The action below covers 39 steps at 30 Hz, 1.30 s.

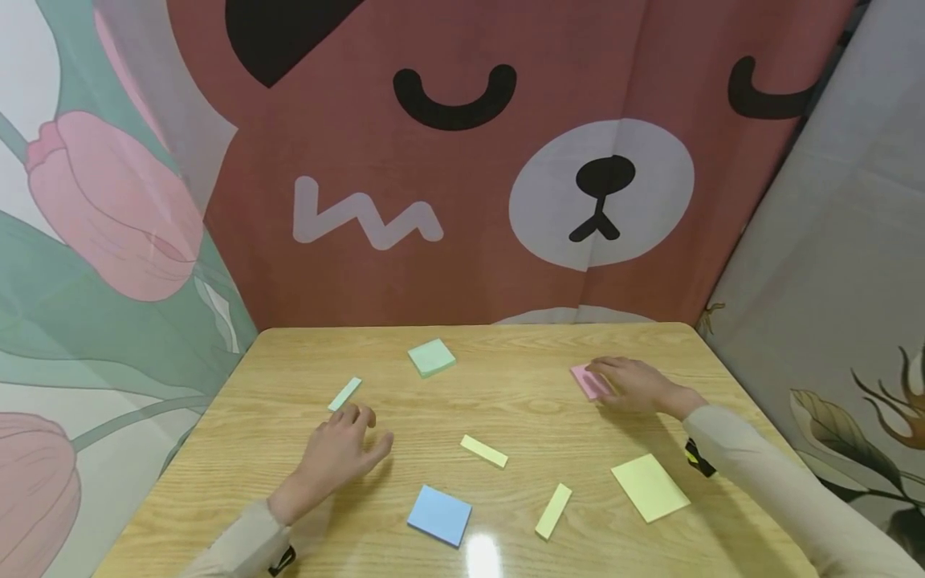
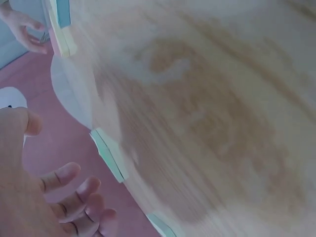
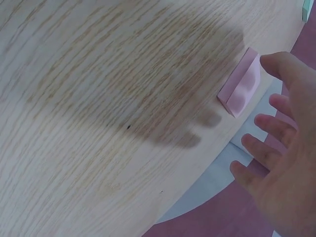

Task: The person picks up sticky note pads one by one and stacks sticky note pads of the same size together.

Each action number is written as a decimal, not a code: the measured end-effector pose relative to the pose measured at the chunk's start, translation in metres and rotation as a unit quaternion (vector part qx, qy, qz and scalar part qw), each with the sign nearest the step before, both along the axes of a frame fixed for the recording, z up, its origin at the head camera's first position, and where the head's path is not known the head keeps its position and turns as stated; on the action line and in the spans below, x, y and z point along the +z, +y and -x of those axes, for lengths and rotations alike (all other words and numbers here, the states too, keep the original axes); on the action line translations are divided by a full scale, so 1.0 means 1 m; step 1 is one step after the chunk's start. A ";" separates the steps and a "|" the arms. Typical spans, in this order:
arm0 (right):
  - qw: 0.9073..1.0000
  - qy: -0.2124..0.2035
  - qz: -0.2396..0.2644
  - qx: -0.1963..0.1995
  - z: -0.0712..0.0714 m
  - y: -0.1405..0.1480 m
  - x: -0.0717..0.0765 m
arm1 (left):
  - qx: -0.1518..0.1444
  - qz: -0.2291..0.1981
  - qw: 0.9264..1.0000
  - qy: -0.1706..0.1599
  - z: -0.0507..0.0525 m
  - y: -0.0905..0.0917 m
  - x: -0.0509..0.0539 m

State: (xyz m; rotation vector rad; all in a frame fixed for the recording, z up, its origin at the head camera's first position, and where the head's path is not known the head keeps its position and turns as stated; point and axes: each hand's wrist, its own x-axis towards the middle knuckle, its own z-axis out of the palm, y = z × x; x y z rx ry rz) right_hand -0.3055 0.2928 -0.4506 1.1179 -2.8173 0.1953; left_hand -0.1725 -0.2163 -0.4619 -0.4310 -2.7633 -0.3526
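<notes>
My right hand (image 1: pixel 639 385) hovers over a pink sticky note pad (image 1: pixel 584 380) at the back right of the table. In the right wrist view its fingers are spread and bent a little, and a gap shows between them and the pink pad (image 3: pixel 241 89). My left hand (image 1: pixel 334 453) hangs above the left side of the table, fingers loosely bent and holding nothing. Just beyond its fingertips lies a narrow green sticky strip pad (image 1: pixel 344 394). Further back sits a square green sticky note pad (image 1: pixel 432 357).
A blue sticky note pad (image 1: pixel 439 515) lies at the front middle. Two narrow yellow strip pads, one near the centre (image 1: pixel 484 451) and one closer (image 1: pixel 553 511), lie right of it. A square yellow pad (image 1: pixel 650 487) is at front right. Printed cloth (image 1: pixel 462 281) hangs behind the wooden table.
</notes>
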 end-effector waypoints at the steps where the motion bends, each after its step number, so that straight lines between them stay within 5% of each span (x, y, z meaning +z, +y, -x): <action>1: 1.000 0.001 0.001 0.001 0.001 0.000 -0.001 | -0.002 0.002 1.000 -0.003 0.000 0.001 -0.001; 11: 1.000 -0.013 0.009 0.004 0.005 0.000 -0.004 | -0.008 0.004 0.999 -0.048 -0.005 0.015 0.002; 20: 0.999 -0.039 0.025 0.011 0.004 -0.004 -0.003 | -0.052 0.006 0.998 -0.042 -0.012 0.037 -0.005; 26: 0.998 -0.046 0.033 0.023 0.004 -0.010 -0.003 | -0.055 0.035 0.997 -0.033 -0.015 0.047 -0.008; 39: 0.998 -0.065 0.022 -0.005 0.007 -0.014 -0.001 | -0.079 0.042 0.993 -0.073 -0.022 0.062 -0.008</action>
